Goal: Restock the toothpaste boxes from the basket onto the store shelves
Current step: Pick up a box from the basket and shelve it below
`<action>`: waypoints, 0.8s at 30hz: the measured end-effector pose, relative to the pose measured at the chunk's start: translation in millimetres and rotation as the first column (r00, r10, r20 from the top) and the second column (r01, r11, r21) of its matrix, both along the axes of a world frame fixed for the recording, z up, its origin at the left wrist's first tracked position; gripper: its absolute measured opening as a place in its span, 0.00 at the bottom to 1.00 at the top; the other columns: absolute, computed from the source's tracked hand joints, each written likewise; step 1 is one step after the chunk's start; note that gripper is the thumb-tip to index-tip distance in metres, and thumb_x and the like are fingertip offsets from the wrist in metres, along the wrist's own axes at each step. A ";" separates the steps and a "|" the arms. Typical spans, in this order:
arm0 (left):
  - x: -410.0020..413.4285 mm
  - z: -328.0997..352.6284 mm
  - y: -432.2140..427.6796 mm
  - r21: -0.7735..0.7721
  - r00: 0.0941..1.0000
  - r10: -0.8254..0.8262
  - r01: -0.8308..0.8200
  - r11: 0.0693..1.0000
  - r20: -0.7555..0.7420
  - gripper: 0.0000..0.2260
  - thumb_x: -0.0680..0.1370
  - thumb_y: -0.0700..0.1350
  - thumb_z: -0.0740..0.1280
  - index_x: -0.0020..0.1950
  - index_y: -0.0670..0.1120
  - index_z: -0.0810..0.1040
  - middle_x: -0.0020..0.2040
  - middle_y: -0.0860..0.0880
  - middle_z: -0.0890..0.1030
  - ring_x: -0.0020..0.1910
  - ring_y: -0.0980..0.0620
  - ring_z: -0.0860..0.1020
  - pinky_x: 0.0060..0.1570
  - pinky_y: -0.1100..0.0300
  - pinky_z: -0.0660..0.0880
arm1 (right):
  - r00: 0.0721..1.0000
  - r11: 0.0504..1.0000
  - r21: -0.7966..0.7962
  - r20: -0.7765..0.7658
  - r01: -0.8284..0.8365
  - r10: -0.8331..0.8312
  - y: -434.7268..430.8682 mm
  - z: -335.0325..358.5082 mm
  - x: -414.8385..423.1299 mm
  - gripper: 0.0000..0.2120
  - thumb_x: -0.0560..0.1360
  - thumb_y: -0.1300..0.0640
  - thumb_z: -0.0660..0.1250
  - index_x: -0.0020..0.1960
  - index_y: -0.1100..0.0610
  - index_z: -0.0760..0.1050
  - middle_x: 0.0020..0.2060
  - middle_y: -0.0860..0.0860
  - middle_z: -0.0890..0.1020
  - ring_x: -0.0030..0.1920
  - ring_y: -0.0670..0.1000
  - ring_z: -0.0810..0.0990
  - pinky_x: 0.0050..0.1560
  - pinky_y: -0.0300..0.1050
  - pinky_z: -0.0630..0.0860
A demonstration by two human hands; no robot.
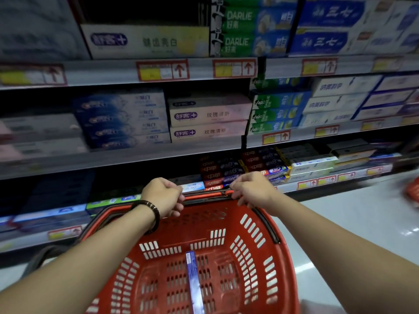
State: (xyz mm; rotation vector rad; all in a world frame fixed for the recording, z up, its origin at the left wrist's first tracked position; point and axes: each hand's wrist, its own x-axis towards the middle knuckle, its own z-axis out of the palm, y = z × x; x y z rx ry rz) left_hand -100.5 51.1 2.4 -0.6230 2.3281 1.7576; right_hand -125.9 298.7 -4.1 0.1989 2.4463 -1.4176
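- Presently: toothpaste box (193, 284), one, blue and white, lying flat on the perforated bottom. It is well below both grips, on the person's side of them, and neither hand touches it.
- Basket (256, 257), red plastic with slotted walls and a dark rim, hanging under the grips and tilted so its inside faces the camera.
- Handle (207, 195), an orange-red bar over a black strip at the basket's far edge, spanning the gap between the two hands.
- Left hand (164, 196), fingers curled down round the left end of the handle, knuckles up.
- Right hand (252, 189), fingers curled round the right end of the handle, level with the left.
- Bracelet (150, 211), dark beads, on the left wrist just behind that grip.
- Shelves (158, 155), grey, in tiers beyond and above the grips, stocked with toothpaste cartons.
- Red-and-dark cartons (217, 171), stacked just beyond the handle, between the two hands.
- Pale cartons (208, 123), two stacked, one tier above the grips.
- Green DARLIE cartons (256, 41), higher up, above the right-hand grip.
- Price tags (162, 70), red-bordered with upward arrows, along the shelf edges.
- Floor (351, 218), pale and glossy, to the right of the right forearm.
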 end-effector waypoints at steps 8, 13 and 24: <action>59.4 -61.5 4.6 -0.007 0.987 -0.013 0.014 1.000 0.159 0.16 0.86 0.50 0.63 0.44 0.40 0.76 0.38 0.42 0.81 0.25 0.48 0.77 0.21 0.59 0.75 | 0.984 0.986 0.072 0.112 -0.148 0.139 -26.3 -39.5 41.3 0.07 0.82 0.55 0.71 0.47 0.58 0.81 0.41 0.53 0.88 0.34 0.50 0.84 0.28 0.42 0.73; 77.2 -118.2 -7.0 -0.207 0.959 -0.066 0.127 0.970 0.277 0.22 0.84 0.56 0.63 0.38 0.41 0.80 0.36 0.40 0.85 0.31 0.43 0.84 0.39 0.47 0.84 | 0.947 0.950 0.123 0.186 -0.287 0.262 -39.2 -46.1 58.3 0.10 0.82 0.54 0.71 0.43 0.57 0.82 0.36 0.51 0.86 0.34 0.49 0.86 0.28 0.41 0.74; 77.7 -175.9 2.3 -0.322 0.800 -0.166 0.410 0.853 0.577 0.20 0.80 0.55 0.69 0.60 0.40 0.82 0.59 0.41 0.84 0.57 0.43 0.82 0.48 0.56 0.76 | 0.914 0.933 0.102 0.265 -0.345 0.308 -40.9 -45.3 63.6 0.17 0.85 0.49 0.65 0.43 0.58 0.79 0.43 0.57 0.88 0.37 0.51 0.86 0.33 0.43 0.76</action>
